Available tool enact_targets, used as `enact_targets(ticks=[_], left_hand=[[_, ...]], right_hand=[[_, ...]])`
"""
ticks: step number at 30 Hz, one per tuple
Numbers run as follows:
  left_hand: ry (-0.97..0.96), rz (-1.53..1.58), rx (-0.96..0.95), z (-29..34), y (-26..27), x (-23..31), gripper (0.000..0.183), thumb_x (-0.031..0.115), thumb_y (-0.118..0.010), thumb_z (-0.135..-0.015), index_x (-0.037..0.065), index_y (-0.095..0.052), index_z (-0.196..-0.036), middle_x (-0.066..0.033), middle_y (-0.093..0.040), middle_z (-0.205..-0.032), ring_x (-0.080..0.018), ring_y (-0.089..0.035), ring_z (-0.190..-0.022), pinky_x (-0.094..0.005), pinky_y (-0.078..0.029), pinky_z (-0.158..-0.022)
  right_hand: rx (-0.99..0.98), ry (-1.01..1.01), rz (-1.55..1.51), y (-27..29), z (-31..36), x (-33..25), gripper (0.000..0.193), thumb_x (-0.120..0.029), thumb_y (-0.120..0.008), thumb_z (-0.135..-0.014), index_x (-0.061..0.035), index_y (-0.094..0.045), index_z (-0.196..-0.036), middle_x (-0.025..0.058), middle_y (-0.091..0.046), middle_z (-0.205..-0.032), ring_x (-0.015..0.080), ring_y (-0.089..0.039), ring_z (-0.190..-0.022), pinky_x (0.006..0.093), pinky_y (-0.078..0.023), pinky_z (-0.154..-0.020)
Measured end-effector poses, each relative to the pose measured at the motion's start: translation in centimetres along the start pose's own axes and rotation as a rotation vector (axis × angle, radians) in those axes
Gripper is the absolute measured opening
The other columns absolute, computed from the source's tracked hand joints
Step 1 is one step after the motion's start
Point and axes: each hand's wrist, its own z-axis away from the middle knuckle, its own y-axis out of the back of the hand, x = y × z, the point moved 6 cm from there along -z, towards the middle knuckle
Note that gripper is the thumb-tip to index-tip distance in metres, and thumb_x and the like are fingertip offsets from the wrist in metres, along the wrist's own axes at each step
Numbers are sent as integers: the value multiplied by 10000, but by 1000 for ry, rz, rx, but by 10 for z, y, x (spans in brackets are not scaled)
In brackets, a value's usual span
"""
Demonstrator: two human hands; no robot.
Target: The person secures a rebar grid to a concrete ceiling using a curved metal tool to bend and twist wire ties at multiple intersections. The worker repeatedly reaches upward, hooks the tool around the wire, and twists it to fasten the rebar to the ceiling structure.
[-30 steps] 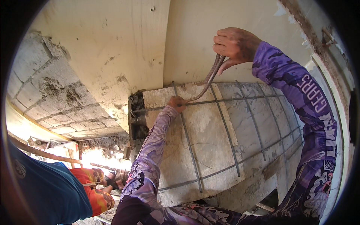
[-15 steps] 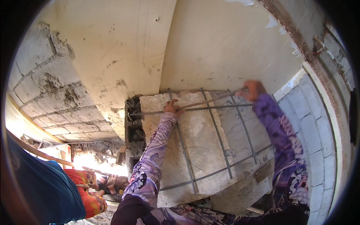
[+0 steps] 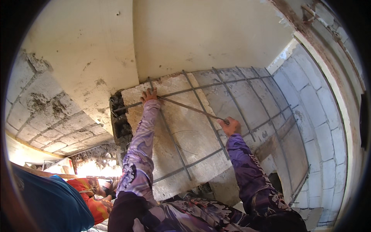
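A grid of crossed ribbed steel bars (image 3: 201, 89) lies over pale concrete and board panels in front of me. My left hand (image 3: 148, 96) rests on a bar crossing at the grid's left side, fingers spread. My right hand (image 3: 230, 126) is closed around the near end of a thin, rusty-brown steel rod (image 3: 189, 107). From there the rod slants up and left across the grid, its far end beside my left hand. Whether that end is hooked on a bar or touches my left fingers, I cannot tell.
Broken hollow blocks (image 3: 120, 118) line the panel's left edge. Cream boards (image 3: 208, 34) rise behind, and a grey block wall (image 3: 317, 116) stands right. At lower left is another person in a blue shirt (image 3: 58, 201) and orange shorts. Bar ends stick out toward me.
My right hand has come down toward me and left, swinging the rod from slanting up-right to slanting down-right. My left hand stays at the bar crossing. The view has shifted right.
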Motion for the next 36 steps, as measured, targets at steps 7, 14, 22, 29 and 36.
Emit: enact_targets(ticks=[7, 14, 22, 29, 36], left_hand=[[-485, -267, 301, 15, 10, 16, 172, 205, -660, -736, 205, -700, -903, -16, -565, -1058, -238, -512, -1028, -407, -439, -877], [-498, -132, 224, 4, 1, 9, 157, 232, -621, -796, 175, -691, -924, -27, -581, -1016, -251, -528, -1009, -393, -459, -879], [-201, 36, 85, -24, 9, -7, 241, 173, -607, -757, 166, -672, -989, -45, -589, -1035, -270, -548, -984, -355, -470, -859], [-615, 210, 630, 65, 62, 0, 327, 217, -639, -770, 111, -607, -1078, -149, -571, -1038, -339, -533, -979, -421, -455, -841], [-120, -172, 104, 187, 0, -5, 556, 447, -604, -770, 38, -553, -1142, -200, -535, -1189, -363, -545, -1033, -446, -446, -889]], right_hand=[[-238, 184, 277, -8, 1, -17, 531, -559, -651, -719, -48, -647, -864, 165, -636, -739, 329, -629, -751, 422, -473, -690], [-328, 165, 309, -15, -24, -21, 443, -522, -607, -768, -88, -676, -825, 127, -643, -747, 320, -627, -748, 423, -471, -678], [-276, 208, 291, -19, -42, -20, 354, -404, -652, -729, -96, -698, -897, 166, -663, -837, 307, -647, -830, 395, -491, -777], [-272, 471, 322, -31, -53, -11, 363, -416, -652, -731, -61, -684, -797, 207, -632, -746, 337, -624, -692, 412, -477, -650], [-377, 321, 193, -76, -47, 17, 451, -466, -655, -742, -32, -681, -862, 176, -652, -768, 326, -630, -695, 440, -476, -604]])
